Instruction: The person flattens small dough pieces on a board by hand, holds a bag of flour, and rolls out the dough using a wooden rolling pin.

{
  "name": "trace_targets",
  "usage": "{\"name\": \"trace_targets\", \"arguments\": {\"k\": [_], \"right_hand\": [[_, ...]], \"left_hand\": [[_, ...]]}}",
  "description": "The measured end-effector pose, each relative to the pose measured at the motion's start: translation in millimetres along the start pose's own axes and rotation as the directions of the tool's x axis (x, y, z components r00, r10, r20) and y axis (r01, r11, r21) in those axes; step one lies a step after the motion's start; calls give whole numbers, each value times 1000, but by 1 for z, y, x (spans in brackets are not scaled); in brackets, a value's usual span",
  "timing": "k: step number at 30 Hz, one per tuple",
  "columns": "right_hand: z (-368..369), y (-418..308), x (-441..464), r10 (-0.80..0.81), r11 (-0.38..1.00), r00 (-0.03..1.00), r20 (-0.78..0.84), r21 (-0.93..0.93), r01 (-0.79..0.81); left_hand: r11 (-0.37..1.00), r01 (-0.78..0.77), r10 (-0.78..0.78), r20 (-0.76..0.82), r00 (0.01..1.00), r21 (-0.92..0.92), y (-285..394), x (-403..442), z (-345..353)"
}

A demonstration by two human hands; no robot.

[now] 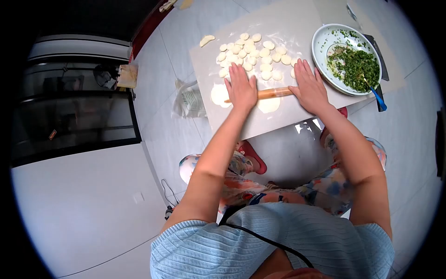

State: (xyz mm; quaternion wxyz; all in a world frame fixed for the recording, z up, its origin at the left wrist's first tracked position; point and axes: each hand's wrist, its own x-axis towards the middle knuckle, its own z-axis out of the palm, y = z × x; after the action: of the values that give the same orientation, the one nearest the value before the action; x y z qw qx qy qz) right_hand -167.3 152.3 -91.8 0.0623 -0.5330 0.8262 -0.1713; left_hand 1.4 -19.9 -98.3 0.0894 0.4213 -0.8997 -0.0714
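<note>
A wooden rolling pin (274, 93) lies across a flat round of dough (269, 106) on the floured board (246, 122). My left hand (242, 88) rests flat over the pin's left end, fingers stretched out and pointing away from me. My right hand (310, 89) lies over its right end, also with fingers extended. Another flattened round (220, 95) is left of my left hand, partly under the pin's tip. Beyond my hands are several small dough pieces (266, 60), dusted with flour. One folded piece (207, 40) sits apart at the board's far left.
A white bowl (317, 45) of chopped green filling (357, 67) stands on the right, with a blue-handled utensil (379, 100) in it. A dark flat object (377, 53) lies beside the bowl. A clear plastic bag (189, 102) is left of the board.
</note>
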Motion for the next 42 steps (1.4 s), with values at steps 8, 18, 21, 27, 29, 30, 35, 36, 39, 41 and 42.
{"name": "trace_targets", "arguments": {"k": [8, 18, 21, 27, 29, 30, 35, 36, 39, 41, 42], "right_hand": [[-6, -7, -10, -66, 997, 997, 39, -44, 68], [16, -12, -31, -328, 916, 941, -87, 216, 339], [8, -20, -32, -360, 898, 928, -96, 232, 373], [8, -26, -35, -414, 870, 904, -104, 247, 427], [9, -25, -34, -421, 869, 902, -98, 243, 432], [10, -25, -33, -419, 873, 905, -71, 241, 423], [9, -26, -29, -407, 882, 912, -59, 234, 409], [6, -27, -28, -401, 879, 915, -38, 266, 396], [3, -25, -29, -398, 877, 917, -1, 292, 381], [5, -24, -31, -400, 878, 916, 7, 290, 381], [8, -22, -32, -411, 875, 911, -24, 269, 402]], "left_hand": [[993, -55, 51, -41, 998, -106, 15, -12, -8], [944, -3, 75, 204, 976, -331, 18, -25, -13], [867, 101, 3, 207, 978, -488, 11, -39, -26], [823, 302, -290, 101, 952, -481, -79, -45, -38], [903, 251, -282, -39, 959, -347, -109, -35, -39], [957, 210, -245, -173, 954, -201, -119, -28, -37], [990, 24, -48, -175, 983, -138, -107, 28, -29], [981, 68, -84, -79, 993, -180, -106, 40, -19], [972, 144, -120, 134, 984, -185, -85, 39, -4], [986, -21, 27, 31, 999, -166, -64, 15, 10], [977, -82, 87, 19, 996, -197, -52, 1, 14]]}}
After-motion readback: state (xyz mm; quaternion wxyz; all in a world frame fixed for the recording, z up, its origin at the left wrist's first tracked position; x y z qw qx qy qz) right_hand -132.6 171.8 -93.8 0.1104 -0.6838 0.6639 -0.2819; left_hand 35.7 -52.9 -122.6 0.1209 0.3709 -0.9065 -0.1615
